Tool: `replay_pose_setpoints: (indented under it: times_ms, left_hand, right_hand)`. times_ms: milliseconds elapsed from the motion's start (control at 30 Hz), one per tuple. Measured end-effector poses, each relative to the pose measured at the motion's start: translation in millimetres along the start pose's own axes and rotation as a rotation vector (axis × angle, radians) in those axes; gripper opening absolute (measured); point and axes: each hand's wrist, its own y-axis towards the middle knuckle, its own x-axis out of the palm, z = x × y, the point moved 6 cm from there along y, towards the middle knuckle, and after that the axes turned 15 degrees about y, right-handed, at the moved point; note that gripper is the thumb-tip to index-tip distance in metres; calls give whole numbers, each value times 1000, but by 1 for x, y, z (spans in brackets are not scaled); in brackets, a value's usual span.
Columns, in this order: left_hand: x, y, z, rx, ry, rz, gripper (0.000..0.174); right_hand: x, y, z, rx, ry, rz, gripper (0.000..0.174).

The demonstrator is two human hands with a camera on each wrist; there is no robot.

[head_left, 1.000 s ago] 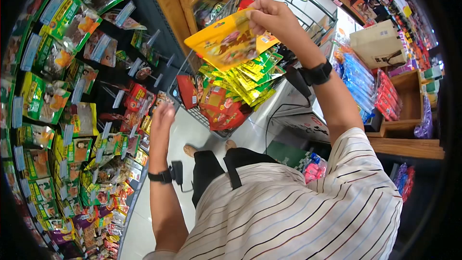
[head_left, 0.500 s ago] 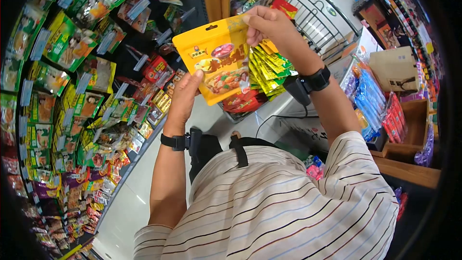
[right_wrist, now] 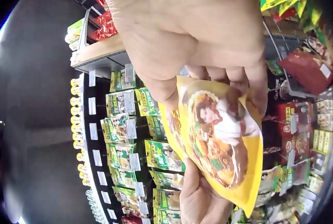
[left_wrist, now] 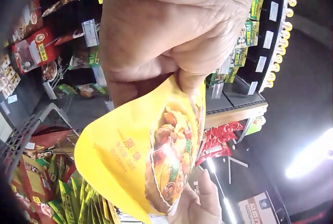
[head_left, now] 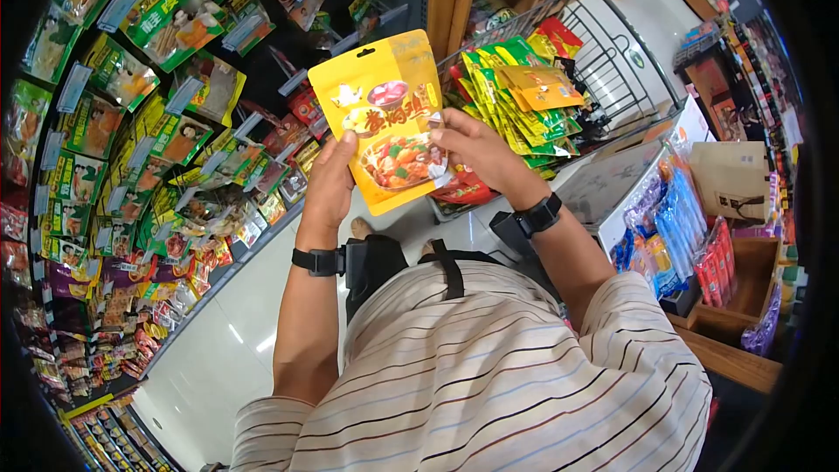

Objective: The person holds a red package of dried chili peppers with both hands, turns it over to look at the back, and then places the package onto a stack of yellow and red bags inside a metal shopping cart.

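Left hand (head_left: 329, 183) is pinching yellow pouch (head_left: 376, 135) at 8 o'clock, right hand (head_left: 481, 156) at 4; long axis running 11-to-5.

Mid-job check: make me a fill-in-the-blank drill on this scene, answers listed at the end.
1. The left hand and right hand hold one pouch, mainly ____ in colour.
2. The green hanging packets are on the person's ____ side.
3. In the head view, the piled green-and-yellow packets lie to the ____ of the pouch.
4. The shirt has a pattern of ____.

Missing words: yellow; left; right; stripes.
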Motion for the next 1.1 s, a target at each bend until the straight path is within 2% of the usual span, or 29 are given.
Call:
replay_pose_setpoints:
  times_ms: [167, 267, 333, 467, 567, 867, 1100]
  left_hand:
    - [2, -8, 9, 9, -76, 3, 38]
    - [9, -15, 15, 2, -138, 6, 36]
    - [4, -15, 11, 6, -135, -21, 34]
    - [-3, -14, 1, 7, -118, 2, 35]
    - [-7, -14, -2, -13, -105, 10, 37]
    - [-8, -19, -3, -27, -152, -13, 43]
    - [-10, -24, -3, -36, -166, 3, 44]
  right_hand:
    - [5, -1, 0, -45, -53, -7, 17]
    - [10, -5, -2, -86, -48, 10, 26]
    - [4, -4, 3, -88, -76, 36, 26]
    - [4, -4, 9, -90, -50, 55, 26]
    - [0, -2, 16, -52, -14, 39, 17]
    - [10, 0, 23, -98, 49, 68, 19]
    - [11, -1, 27, -25, 32, 66, 17]
